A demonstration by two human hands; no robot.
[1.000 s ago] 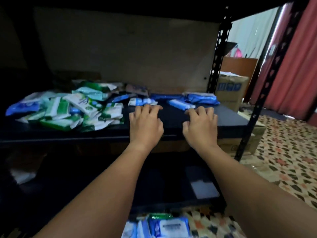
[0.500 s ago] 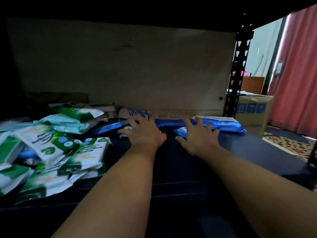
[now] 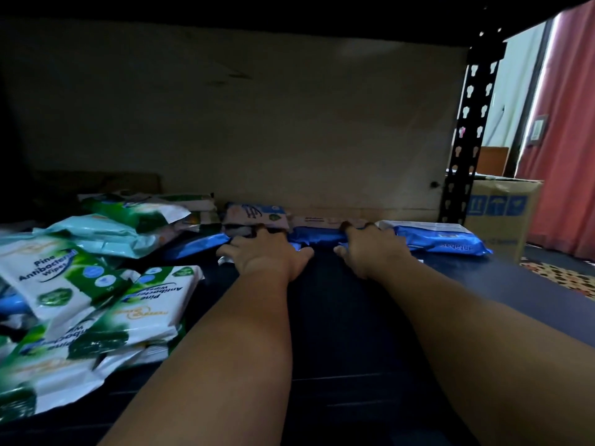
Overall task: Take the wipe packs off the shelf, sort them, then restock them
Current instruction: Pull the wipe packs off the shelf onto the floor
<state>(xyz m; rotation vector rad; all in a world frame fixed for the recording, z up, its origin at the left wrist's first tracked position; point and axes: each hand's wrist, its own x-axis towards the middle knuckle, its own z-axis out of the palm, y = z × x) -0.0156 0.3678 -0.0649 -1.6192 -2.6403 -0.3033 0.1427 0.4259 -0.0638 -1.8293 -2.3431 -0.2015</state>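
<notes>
Blue wipe packs lie along the back of the dark shelf [image 3: 483, 284]. My left hand [image 3: 267, 254] reaches deep in, its fingers curled over the far edge of a blue pack [image 3: 199, 244], thumb in front. My right hand [image 3: 370, 251] grips the middle blue pack [image 3: 317, 236] the same way. A longer blue pack [image 3: 444, 241] lies just right of it. A pink pack [image 3: 257, 214] sits behind my left fingertips. Green-and-white antibacterial wipe packs [image 3: 96, 300] are heaped at the left.
The black perforated shelf post [image 3: 467, 140] stands at the right rear. Beyond it stand a cardboard box [image 3: 502, 214] and a red curtain [image 3: 566, 123]. A shelf board overhead hangs low. Patterned floor shows at the far right.
My head and both arms have moved deeper into the shelf. Both hands have slid from the shelf's front part to the back row and closed over blue packs.
</notes>
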